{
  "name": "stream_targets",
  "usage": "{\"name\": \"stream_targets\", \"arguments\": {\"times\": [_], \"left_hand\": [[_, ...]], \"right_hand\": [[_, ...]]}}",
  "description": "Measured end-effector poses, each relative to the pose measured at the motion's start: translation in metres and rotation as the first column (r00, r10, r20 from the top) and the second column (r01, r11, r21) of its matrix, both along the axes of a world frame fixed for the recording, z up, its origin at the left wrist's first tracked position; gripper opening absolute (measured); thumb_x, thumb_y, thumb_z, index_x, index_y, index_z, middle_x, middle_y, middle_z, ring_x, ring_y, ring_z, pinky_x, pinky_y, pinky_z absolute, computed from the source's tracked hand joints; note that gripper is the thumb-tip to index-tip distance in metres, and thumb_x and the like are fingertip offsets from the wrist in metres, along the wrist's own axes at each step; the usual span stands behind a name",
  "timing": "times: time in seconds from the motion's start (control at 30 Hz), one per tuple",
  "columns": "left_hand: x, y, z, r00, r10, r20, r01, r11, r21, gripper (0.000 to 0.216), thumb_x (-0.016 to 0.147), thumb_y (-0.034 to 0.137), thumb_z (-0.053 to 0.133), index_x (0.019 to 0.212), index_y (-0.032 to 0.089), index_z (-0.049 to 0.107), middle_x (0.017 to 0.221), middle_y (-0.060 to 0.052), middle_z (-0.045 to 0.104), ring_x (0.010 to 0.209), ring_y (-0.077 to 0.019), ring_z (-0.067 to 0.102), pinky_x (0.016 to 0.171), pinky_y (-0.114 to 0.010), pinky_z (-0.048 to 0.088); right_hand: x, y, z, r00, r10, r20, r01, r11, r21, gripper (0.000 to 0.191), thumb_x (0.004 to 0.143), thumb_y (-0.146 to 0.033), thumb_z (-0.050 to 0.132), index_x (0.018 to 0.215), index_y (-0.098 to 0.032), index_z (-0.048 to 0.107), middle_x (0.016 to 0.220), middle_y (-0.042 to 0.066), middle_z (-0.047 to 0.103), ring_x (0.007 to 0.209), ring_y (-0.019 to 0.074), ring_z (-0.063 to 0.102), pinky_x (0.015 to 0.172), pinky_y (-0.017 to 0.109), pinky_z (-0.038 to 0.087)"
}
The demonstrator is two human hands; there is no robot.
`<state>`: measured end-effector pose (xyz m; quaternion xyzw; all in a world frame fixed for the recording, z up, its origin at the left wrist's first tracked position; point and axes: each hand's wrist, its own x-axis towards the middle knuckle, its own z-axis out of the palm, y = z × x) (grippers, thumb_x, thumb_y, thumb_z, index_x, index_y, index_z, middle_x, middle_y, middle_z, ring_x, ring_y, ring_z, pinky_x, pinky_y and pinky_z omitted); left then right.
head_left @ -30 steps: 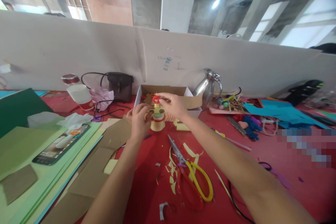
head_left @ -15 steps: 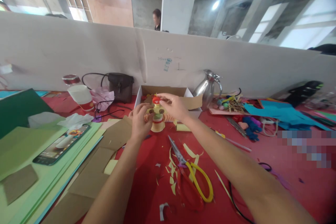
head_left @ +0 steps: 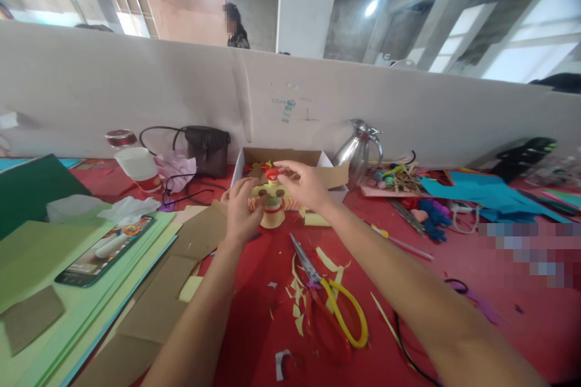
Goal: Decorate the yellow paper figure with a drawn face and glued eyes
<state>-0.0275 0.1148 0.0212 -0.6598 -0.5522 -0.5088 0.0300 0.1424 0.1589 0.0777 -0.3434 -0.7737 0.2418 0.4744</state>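
Note:
A small handmade paper-cup figure (head_left: 272, 219) stands upright on the table in front of me, yellow with a red band and two brown round spots. At its left side is my left hand (head_left: 244, 205), fingers curled around the figure's edge. My right hand (head_left: 302, 184) reaches over from the right and pinches a small red piece (head_left: 272, 175) at the top of the figure. The fingers partly cover the figure, so the exact contact is hard to see. Nearer to me lie scissors (head_left: 327, 293) with one yellow and one red handle, among yellow paper scraps.
Behind the figure is an open white box (head_left: 327, 160), with a metal jug (head_left: 356, 151) to its right. A phone (head_left: 106, 252) lies on green paper sheets at left, beside cardboard (head_left: 154, 290). A paper cup (head_left: 138, 168) and a dark bag (head_left: 207, 151) stand farther back.
Both hands stay almost still at the figure, with the right fingertips still at the red piece. Beyond the partition, a person has moved to the left.

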Motion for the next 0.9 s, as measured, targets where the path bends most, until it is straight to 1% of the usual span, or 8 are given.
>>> {"name": "stream_targets", "arguments": {"times": [0.3,0.5,0.63,0.77,0.83,0.9], "left_hand": [[-0.001,0.000,0.001,1.000,0.006,0.004,-0.006,1.000,-0.007,0.022,0.086,0.026,0.060,0.108,0.027,0.061,0.120,-0.003,0.067,0.117,-0.0237,0.057,0.099,-0.041,0.028],[-0.001,-0.001,0.003,1.000,0.010,0.010,-0.010,1.000,-0.008,0.021,0.087,0.024,0.059,0.107,0.027,0.063,0.119,-0.002,0.068,0.116,-0.0231,0.057,0.098,-0.041,0.028],[-0.001,0.000,0.002,1.000,0.012,0.007,-0.012,1.000,0.004,0.021,0.087,0.023,0.059,0.107,0.027,0.063,0.118,-0.002,0.068,0.115,-0.0232,0.057,0.097,-0.041,0.028],[-0.002,0.001,0.001,1.000,0.015,-0.002,-0.015,1.000,0.016,0.020,0.087,0.023,0.059,0.106,0.027,0.062,0.115,-0.001,0.069,0.113,-0.0228,0.058,0.096,-0.040,0.028],[-0.002,0.001,0.000,1.000,0.022,-0.011,-0.022,1.000,0.001,0.017,0.087,0.024,0.059,0.104,0.027,0.063,0.111,-0.001,0.070,0.110,-0.0226,0.059,0.095,-0.040,0.028],[-0.001,0.001,0.001,1.000,0.029,-0.014,-0.029,1.000,-0.009,0.015,0.088,0.024,0.059,0.102,0.027,0.063,0.108,0.000,0.071,0.108,-0.0222,0.060,0.095,-0.040,0.028]], "right_hand": [[0.000,-0.003,0.003,1.000,-0.009,0.011,0.008,1.000,0.030,0.031,0.086,-0.014,0.060,0.115,-0.023,0.068,0.105,0.005,0.072,0.095,0.0170,0.067,0.090,0.038,0.055],[0.000,-0.005,0.002,1.000,0.012,0.008,-0.012,1.000,0.026,0.034,0.085,-0.012,0.057,0.117,-0.019,0.067,0.106,0.007,0.071,0.095,0.0168,0.067,0.087,0.036,0.056],[0.002,-0.009,0.003,1.000,0.006,-0.004,-0.006,1.000,0.027,0.040,0.082,-0.007,0.052,0.117,-0.020,0.066,0.108,0.007,0.070,0.096,0.0167,0.066,0.087,0.036,0.056],[0.007,-0.016,0.004,1.000,-0.008,0.004,0.008,1.000,0.020,0.050,0.077,0.000,0.048,0.118,-0.024,0.066,0.111,0.005,0.069,0.103,0.0178,0.064,0.089,0.037,0.055],[0.008,-0.018,0.004,0.999,-0.001,0.052,-0.001,0.999,0.034,0.052,0.077,-0.001,0.053,0.120,-0.026,0.065,0.114,0.004,0.069,0.106,0.0190,0.063,0.093,0.040,0.053],[0.008,-0.018,0.003,0.995,0.006,0.103,-0.013,0.998,0.067,0.045,0.080,-0.007,0.061,0.120,-0.027,0.066,0.116,0.004,0.069,0.108,0.0206,0.062,0.096,0.043,0.051]]}}
